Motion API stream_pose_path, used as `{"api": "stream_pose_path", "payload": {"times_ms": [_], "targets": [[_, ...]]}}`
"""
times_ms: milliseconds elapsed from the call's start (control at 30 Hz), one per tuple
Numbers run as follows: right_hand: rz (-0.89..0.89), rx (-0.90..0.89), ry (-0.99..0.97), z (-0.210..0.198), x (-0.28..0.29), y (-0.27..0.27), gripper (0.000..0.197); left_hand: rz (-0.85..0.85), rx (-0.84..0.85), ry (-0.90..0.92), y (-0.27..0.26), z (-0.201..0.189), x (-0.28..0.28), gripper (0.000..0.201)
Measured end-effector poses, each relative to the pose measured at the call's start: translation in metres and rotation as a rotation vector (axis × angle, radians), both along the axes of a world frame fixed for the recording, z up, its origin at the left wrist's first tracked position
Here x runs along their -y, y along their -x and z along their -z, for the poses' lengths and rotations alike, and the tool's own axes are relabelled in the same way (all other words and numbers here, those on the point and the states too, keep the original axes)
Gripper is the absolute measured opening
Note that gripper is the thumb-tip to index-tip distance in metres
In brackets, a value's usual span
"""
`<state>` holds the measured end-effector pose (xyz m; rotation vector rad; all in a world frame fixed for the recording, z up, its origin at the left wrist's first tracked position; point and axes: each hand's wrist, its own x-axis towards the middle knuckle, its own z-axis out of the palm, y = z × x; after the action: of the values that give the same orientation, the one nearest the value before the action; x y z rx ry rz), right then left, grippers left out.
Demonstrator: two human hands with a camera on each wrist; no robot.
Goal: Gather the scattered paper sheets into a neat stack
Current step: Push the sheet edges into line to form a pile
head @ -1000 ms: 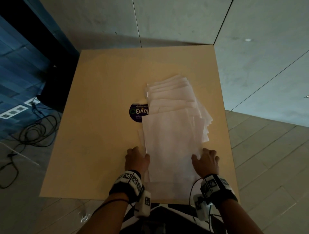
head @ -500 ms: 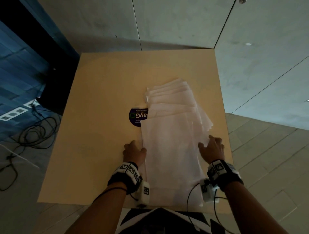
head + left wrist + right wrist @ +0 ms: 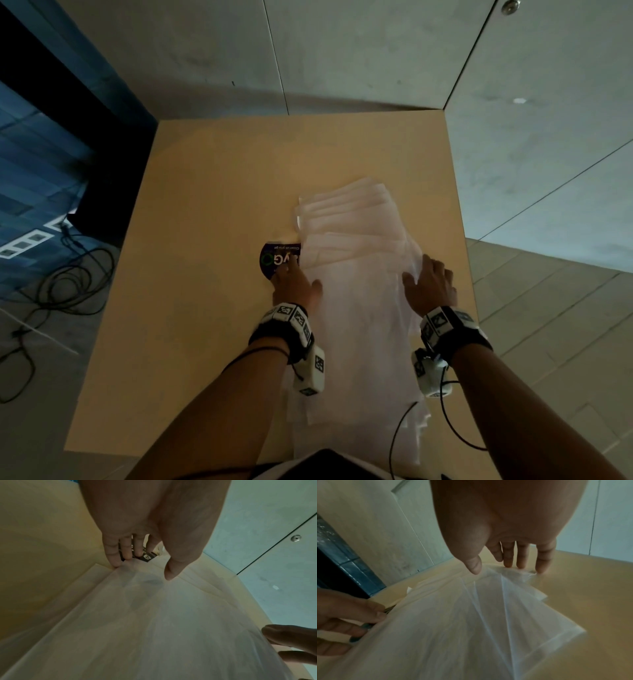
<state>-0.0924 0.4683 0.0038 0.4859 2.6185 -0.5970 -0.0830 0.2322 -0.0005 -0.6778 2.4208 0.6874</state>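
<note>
Lying in a long, loosely fanned run down the right half of the frame in the head view, the thin white translucent paper sheets [image 3: 356, 308] cover the square tan wooden table [image 3: 205, 308] from its middle to its near edge, their far ends stepped one behind another and their right corners sticking out unevenly. The left hand [image 3: 294, 284] rests at the left edge of the sheets, just below centre of the frame, with its fingers [image 3: 111, 555] extended and their tips touching the paper's edge and the table; its grip is spread, not closed round anything, and the thumb hangs over the top sheet. A round dark blue sticker with white letters [image 3: 279, 258] lies on the table touching the sheets' left edge, partly under those fingertips. The right hand [image 3: 430, 287] presses against the right edge of the sheets, opposite the left hand, fingers [image 3: 542, 561] straight and slightly parted, tips on the crumpled paper corners; its grip is likewise apart, holding nothing. Both wrists wear black bands with white marker blocks [image 3: 286, 322]. Black cables [image 3: 61, 274] lie coiled on the floor at the left of the frame.
</note>
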Motion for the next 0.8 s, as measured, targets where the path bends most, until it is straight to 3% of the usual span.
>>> {"api": "stream_pose_path", "payload": {"times_ms": [233, 400, 667, 800], "targets": [[0.082, 0.078, -0.023, 0.004, -0.001, 0.025, 0.051, 0.035, 0.036, 0.029, 0.016, 0.007, -0.002, 0.079], [0.088, 0.049, -0.069, 0.005, -0.006, 0.037, 0.059, 0.009, 0.008, 0.084, 0.029, 0.012, 0.004, 0.075], [0.091, 0.027, -0.012, 0.006, 0.014, 0.034, 0.055, 0.066, -0.041, 0.109, 0.024, 0.011, -0.019, 0.065], [0.121, 0.006, -0.033, 0.008, 0.010, 0.033, 0.061, 0.096, -0.031, 0.209, 0.022, 0.012, -0.007, 0.075]]}}
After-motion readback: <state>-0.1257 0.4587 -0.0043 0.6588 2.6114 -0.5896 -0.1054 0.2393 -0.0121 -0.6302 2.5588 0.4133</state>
